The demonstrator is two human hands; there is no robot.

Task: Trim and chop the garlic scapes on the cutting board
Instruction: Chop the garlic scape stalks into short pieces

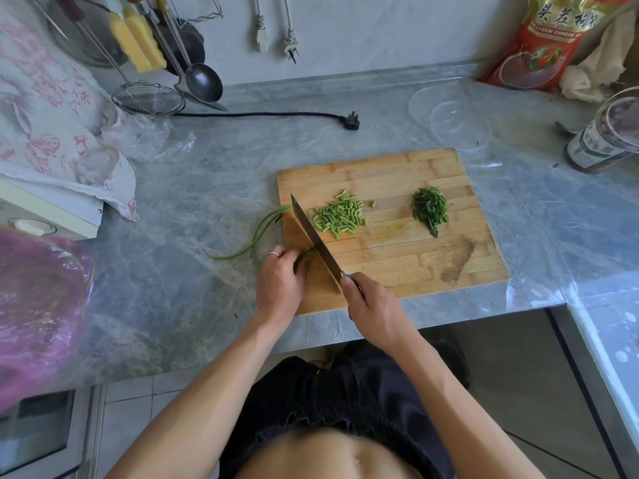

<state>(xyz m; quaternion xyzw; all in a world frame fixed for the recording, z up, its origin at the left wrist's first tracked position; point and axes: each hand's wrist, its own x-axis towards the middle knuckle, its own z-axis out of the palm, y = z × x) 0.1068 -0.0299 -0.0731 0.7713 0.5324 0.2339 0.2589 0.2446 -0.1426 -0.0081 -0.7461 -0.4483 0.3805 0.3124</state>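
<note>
A grey marbled tabletop (214,188) meets a pale grey wall (363,29). Daylight falls evenly. Pale floor tiles (128,426) show below.

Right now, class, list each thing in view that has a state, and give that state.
Left hand: grips the uncut scapes.
Right hand: grips the knife handle.
Knife: blade angled across the board.
Uncut scapes: whole, trailing off the board's left edge.
Chopped scapes: piled.
Cutting board: flat.
</note>
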